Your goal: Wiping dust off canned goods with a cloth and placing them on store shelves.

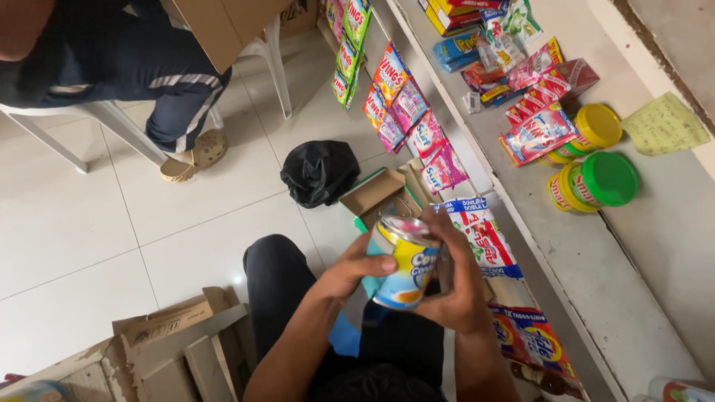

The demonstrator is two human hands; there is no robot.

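Both hands hold one tin: the left hand (356, 274) wraps its side and the right hand (456, 286) clasps the far side. The yellow and blue tin (407, 262) sits tilted above the person's lap. Beside it, a grey shelf (596, 260) carries bright sachet packets (538, 134) and two round tubs, one green-lidded (596, 183), one yellow-lidded (588, 131). Pink and purple sachets (417, 126) hang off its front edge. A torn cardboard box (160, 350) is cut off at the bottom left.
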